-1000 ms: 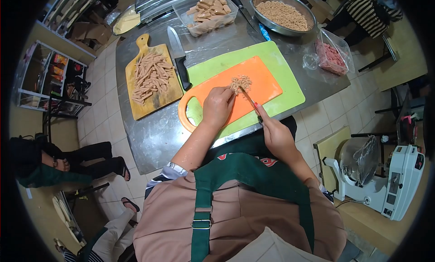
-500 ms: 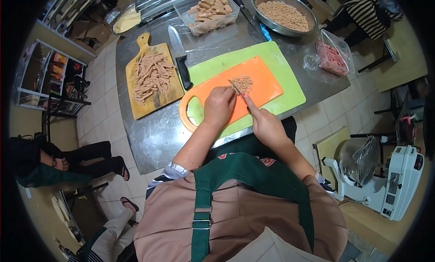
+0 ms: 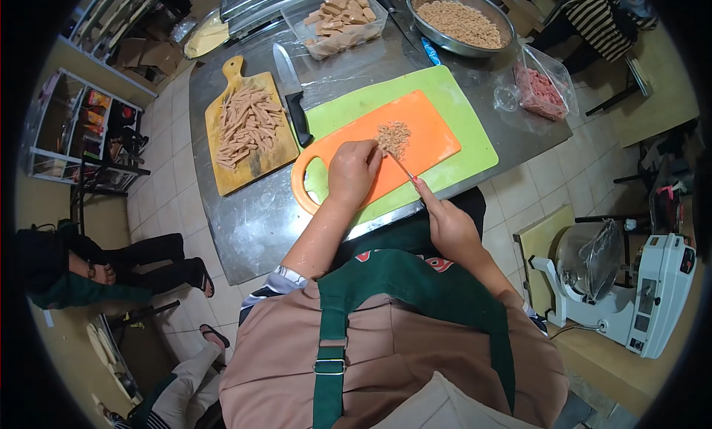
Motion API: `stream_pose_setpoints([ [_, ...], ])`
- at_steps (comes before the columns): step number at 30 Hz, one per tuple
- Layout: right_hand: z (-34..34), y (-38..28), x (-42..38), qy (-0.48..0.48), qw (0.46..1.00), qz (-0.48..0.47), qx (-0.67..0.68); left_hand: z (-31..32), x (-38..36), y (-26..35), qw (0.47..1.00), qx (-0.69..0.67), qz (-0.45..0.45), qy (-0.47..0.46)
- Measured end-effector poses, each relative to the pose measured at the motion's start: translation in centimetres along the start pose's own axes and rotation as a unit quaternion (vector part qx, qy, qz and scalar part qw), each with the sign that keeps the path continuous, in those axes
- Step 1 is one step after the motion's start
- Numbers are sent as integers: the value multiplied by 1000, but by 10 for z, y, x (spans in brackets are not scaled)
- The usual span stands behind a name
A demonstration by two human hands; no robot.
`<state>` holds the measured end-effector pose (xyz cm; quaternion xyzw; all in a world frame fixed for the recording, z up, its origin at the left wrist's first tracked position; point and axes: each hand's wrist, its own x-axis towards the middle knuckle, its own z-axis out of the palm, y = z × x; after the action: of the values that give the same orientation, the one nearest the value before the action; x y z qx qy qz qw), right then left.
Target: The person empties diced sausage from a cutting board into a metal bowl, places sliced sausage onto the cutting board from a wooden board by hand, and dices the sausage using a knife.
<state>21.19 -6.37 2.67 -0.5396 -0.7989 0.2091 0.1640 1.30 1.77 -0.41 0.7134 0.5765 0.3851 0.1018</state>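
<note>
My right hand (image 3: 450,227) is closed around the handle of a small knife (image 3: 400,167). Its blade slants across the orange cutting board (image 3: 434,129), the tip close to my left fingertips. My left hand (image 3: 353,169) rests on that board with fingers bent and pressed together; whatever they pinch is hidden. Beside those fingertips lies a small heap of finely chopped light-brown bits (image 3: 394,139). Under the orange board is a larger green cutting board (image 3: 475,143). To the left, a wooden paddle board (image 3: 216,143) bears pale brown strips (image 3: 251,125).
A big black-handled knife (image 3: 298,119) lies between the boards. At the back stand a plastic tub (image 3: 319,47) of brown chunks and a metal bowl (image 3: 482,52) of diced bits. A bag of pink minced meat (image 3: 541,94) sits near the right edge. Other people are at left.
My right hand has drawn back toward my body, pulling the knife away from the chopped heap. My left hand stays nearly in place. The view has shifted slightly.
</note>
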Motion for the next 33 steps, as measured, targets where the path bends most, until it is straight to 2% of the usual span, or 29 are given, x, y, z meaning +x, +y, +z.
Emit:
stream_pose_setpoints([
  [1,1,3,1,1,1000,-1,-1,-1,0,-1,1000,0,1,1],
  [3,2,8,9,60,990,-33,122,-3,-1,-2,1000,6,-2,-12],
  [7,0,-2,21,46,994,-12,100,-2,-3,0,1000,-5,17,7],
  [12,11,-10,39,-34,999,14,2,-2,-5,0,1000,-7,14,20],
  [18,14,-16,34,-28,997,12,-74,-2,-4,-1,1000,8,19,12],
  [28,7,1,6,19,1000,-16,-1,-1,-10,0,999,23,41,21],
  [33,8,2,7,16,999,-9,42,-4,-13,0,999,11,35,-8],
])
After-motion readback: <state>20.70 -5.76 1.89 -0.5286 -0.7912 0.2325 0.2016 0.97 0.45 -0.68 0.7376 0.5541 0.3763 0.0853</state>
